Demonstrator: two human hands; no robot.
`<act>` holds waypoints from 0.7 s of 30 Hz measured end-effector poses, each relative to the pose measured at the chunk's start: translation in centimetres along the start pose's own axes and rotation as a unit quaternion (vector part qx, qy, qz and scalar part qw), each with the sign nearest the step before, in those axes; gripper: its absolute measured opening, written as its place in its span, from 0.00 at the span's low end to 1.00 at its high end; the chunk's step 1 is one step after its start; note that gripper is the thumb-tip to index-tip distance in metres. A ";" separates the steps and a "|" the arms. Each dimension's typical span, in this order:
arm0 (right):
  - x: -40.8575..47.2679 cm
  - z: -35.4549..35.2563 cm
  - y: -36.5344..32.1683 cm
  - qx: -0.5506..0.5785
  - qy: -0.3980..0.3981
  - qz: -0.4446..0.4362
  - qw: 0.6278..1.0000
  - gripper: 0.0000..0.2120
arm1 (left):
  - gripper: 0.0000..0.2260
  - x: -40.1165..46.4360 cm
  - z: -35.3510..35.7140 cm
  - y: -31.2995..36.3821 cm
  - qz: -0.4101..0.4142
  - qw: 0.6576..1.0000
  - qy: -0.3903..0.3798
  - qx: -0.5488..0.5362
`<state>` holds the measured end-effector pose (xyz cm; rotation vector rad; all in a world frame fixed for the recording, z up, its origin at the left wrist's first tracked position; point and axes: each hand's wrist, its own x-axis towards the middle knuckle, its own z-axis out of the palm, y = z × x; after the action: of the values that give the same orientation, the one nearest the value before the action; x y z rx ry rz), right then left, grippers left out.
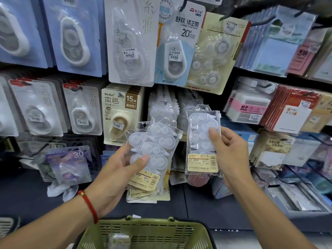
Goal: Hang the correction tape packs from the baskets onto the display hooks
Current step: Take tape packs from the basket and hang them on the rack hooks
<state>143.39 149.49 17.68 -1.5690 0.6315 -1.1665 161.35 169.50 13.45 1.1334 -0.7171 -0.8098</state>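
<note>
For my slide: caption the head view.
Left hand and right hand each hold clear packs before hooks, above green basket.

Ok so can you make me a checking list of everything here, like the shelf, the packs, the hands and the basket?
Surface: dark shelf ledge below the hanging rows.
Job's things: left hand's stack of clear packs, tilted; right hand's clear pack, upright, in front of the hanging clear packs.
Clutter: loose pack with "30" lying on the ledge.
Grippers: left hand grips the stack, thumb on top; right hand pinches its pack.
Cables: nothing seen.
Surroundings: green basket below the hands; carded correction tapes and sticky notes hanging.
</note>
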 end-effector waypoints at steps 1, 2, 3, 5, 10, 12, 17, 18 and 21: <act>0.0 0.0 -0.1 -0.002 0.005 0.006 1.000 0.14 | 0.21 0.0 0.0 0.0 -0.001 1.000 0.002 -0.002; 0.0 0.1 -0.1 -0.016 0.012 0.008 1.000 0.14 | 0.22 0.0 0.0 0.0 -0.003 1.000 0.004 -0.004; -0.1 0.1 -0.2 -0.051 0.023 0.001 0.998 0.14 | 0.22 0.0 0.1 0.0 -0.005 1.000 0.006 -0.006; -0.5 0.0 -0.3 -0.174 0.067 -0.054 0.981 0.11 | 0.23 0.0 0.2 0.0 -0.007 1.000 0.004 -0.007; -3.1 1.4 0.0 -0.193 -0.065 -0.055 0.978 0.03 | 0.26 -0.2 0.1 -0.2 -0.002 1.000 -0.018 -0.003; -4.5 2.6 0.4 -0.140 -0.170 0.003 0.975 0.05 | 0.27 -0.2 0.3 -0.4 0.002 1.000 -0.026 0.000; -5.3 4.0 1.2 -0.068 -0.141 0.026 0.987 0.02 | 0.26 0.0 0.5 -0.6 0.015 1.000 -0.024 -0.013; -5.1 4.0 1.2 -0.044 -0.132 0.040 0.989 0.04 | 0.27 0.0 0.5 -0.5 0.014 0.999 -0.021 -0.020; -4.6 3.4 0.4 0.018 -0.075 0.076 0.994 0.07 | 0.25 0.3 0.4 -0.3 0.013 1.000 -0.016 -0.022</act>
<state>144.74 154.65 15.65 -1.5338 0.6153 -0.9330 161.15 168.94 13.26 1.0713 -0.7364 -0.8195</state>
